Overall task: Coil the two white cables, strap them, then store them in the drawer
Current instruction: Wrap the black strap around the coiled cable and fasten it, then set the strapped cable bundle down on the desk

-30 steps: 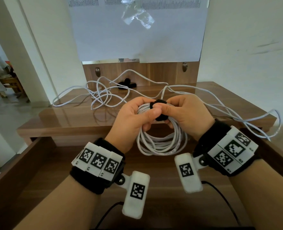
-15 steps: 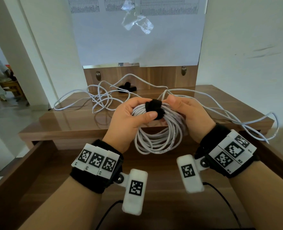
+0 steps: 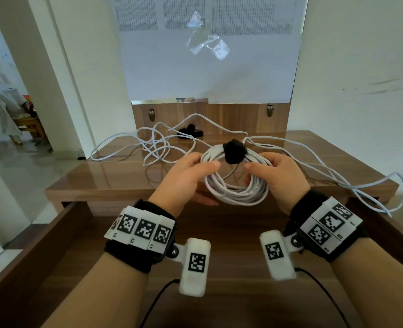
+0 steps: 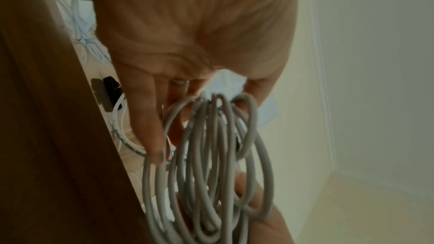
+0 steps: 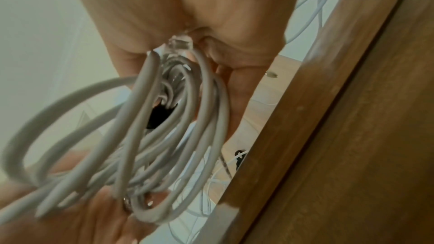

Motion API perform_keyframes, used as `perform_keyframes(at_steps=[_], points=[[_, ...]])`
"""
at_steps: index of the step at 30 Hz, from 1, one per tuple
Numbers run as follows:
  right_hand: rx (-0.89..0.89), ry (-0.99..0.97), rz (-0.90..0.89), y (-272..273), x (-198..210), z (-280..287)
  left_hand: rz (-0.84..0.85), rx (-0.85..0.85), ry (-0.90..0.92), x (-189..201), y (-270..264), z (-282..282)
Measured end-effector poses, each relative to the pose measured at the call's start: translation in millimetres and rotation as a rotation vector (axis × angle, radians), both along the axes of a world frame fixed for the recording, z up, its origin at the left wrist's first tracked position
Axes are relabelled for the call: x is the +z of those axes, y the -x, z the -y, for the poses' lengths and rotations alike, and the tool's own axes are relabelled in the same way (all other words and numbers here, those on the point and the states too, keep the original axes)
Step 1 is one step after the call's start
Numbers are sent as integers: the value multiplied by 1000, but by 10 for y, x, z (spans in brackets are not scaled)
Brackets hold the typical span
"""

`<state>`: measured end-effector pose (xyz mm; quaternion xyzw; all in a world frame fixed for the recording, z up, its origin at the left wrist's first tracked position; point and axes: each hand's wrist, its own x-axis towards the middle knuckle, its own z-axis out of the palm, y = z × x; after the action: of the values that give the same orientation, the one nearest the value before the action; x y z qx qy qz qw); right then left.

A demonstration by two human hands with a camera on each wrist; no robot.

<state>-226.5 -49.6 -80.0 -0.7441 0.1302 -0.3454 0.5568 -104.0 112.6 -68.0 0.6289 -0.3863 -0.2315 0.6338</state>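
A coiled white cable [image 3: 237,195] hangs between my hands above the open drawer [image 3: 60,242]. A black strap [image 3: 234,152] is wrapped round the coil's far side, and no finger touches it. My left hand [image 3: 193,176] grips the coil's left side, thumb on top and fingers underneath. On the opposite side my right hand [image 3: 276,178] holds it the same way. The wrist views show the coil [image 4: 206,164] [image 5: 164,136] close up, hanging below each palm. The second white cable [image 3: 153,147] lies loose and tangled on the tabletop behind.
A spare black strap [image 3: 190,133] lies at the back of the wooden table [image 3: 101,183]. Strands of the loose cable [image 3: 352,185] trail over the table's right edge. The drawer's wooden walls stand to both sides of my forearms.
Both thumbs have left the black strap and my hands have slid apart to the coil's sides. The coil has risen and tipped flatter, toward the table edge.
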Motion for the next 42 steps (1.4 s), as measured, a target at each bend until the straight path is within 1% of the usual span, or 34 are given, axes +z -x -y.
perform_keyframes(at_steps=[3,4,5,7,10,14,16,20,23,25,26,28,30,32,36,38,40,42], points=[[15,-17,-6,-37,-37,-62,148,171,-30,15,-8,21],[20,-19,-3,-52,-41,-96,166,210,-18,33,-5,8],[30,-31,3,-65,-42,-124,150,229,-6,44,-10,-10],[61,-81,-16,-87,-17,-197,84,266,21,39,-60,-86],[115,-105,-111,-158,44,-338,25,376,53,-6,-171,-297],[207,-82,-209,-370,120,-587,-167,499,157,-126,-456,-657],[269,-71,-247,-517,175,-746,-272,588,227,-155,-608,-830],[391,-133,-289,-925,271,-1135,-465,738,346,-196,-976,-1047],[422,-196,-312,-1241,290,-1387,-539,781,357,-185,-1203,-1064],[423,-254,-322,-1414,294,-1507,-565,830,329,-180,-1323,-1049],[418,-276,-327,-1476,299,-1546,-517,854,263,-186,-1363,-1040],[404,-316,-332,-1556,303,-1582,-328,900,75,-224,-1457,-1009],[397,-344,-329,-1591,296,-1567,-251,943,28,-234,-1493,-1004],[392,-359,-322,-1582,284,-1524,-120,1016,-79,-254,-1534,-995],[349,-325,-298,-1495,259,-1369,110,1001,-264,-332,-1567,-971],[319,-301,-267,-1435,252,-1289,165,1007,-335,-355,-1550,-991],[291,-279,-234,-1369,242,-1217,166,1001,-354,-345,-1489,-997],[262,-264,-203,-1305,229,-1175,152,1019,-331,-335,-1405,-1001]])
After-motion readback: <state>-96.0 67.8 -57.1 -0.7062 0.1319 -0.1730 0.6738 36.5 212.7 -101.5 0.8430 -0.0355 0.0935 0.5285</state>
